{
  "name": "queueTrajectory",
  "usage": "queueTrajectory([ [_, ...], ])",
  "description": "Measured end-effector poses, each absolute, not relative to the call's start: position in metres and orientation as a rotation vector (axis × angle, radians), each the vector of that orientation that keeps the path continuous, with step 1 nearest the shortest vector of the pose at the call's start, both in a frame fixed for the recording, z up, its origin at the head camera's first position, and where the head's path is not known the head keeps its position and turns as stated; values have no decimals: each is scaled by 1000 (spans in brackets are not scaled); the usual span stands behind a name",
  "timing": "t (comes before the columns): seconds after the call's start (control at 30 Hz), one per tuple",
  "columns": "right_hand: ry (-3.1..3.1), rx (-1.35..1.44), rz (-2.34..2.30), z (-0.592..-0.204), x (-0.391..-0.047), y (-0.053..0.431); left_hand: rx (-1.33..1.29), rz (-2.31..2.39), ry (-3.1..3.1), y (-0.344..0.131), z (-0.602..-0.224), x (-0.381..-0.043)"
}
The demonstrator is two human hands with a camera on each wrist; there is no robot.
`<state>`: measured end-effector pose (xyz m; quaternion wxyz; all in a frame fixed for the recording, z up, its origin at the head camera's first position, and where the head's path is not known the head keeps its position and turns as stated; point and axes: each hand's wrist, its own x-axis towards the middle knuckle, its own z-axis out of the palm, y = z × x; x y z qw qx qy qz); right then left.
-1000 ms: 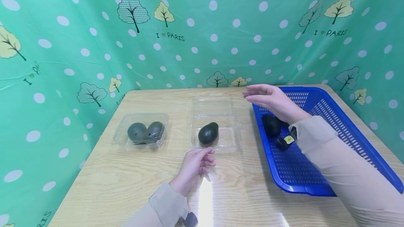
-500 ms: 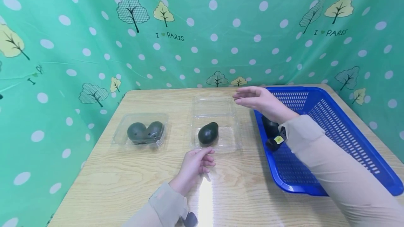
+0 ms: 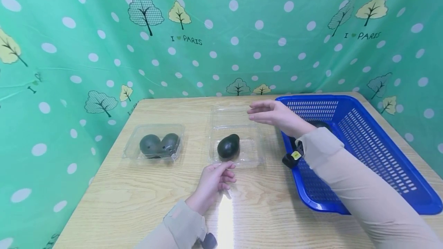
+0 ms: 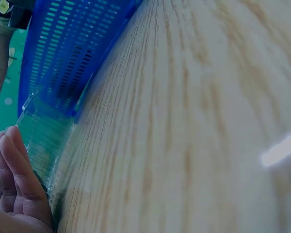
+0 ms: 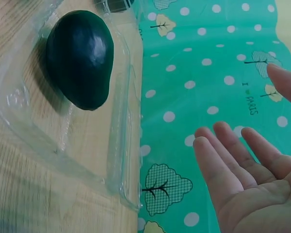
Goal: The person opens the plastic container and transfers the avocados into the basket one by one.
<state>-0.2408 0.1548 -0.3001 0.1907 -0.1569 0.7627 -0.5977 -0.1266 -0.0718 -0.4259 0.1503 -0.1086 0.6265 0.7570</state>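
Note:
A dark avocado (image 3: 228, 146) lies in the left half of an open clear plastic clamshell box (image 3: 258, 153), its lid folded back flat. At the box's front rim are the fingertips of my left hand (image 3: 214, 178), fingers loosely bent. The left wrist view shows that hand (image 4: 22, 189) beside the clear plastic. My right hand (image 3: 277, 116) hovers between the lid and the blue basket (image 3: 302, 193), fingers extended. In the right wrist view its palm (image 5: 264, 184) holds nothing, and the avocado (image 5: 80, 58) sits with bare box floor beside it.
At left stands a shut clear box (image 3: 131, 141) holding two dark avocados (image 3: 150, 145). More dark fruit (image 3: 318, 124) lies in the basket, partly hidden by my right arm. Behind the wooden table (image 3: 138, 191) hangs a green dotted curtain (image 3: 221, 49).
My right hand has drifted left from over the basket toward the opened box, holding nothing. The left hand and the avocado in the box have stayed in place.

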Motion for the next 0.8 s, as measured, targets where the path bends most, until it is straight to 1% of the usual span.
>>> queueTrajectory([
  [0.8,2127,-392,-1524,-324,-241,120,-295,2183,1816,-70,-429,-126],
])
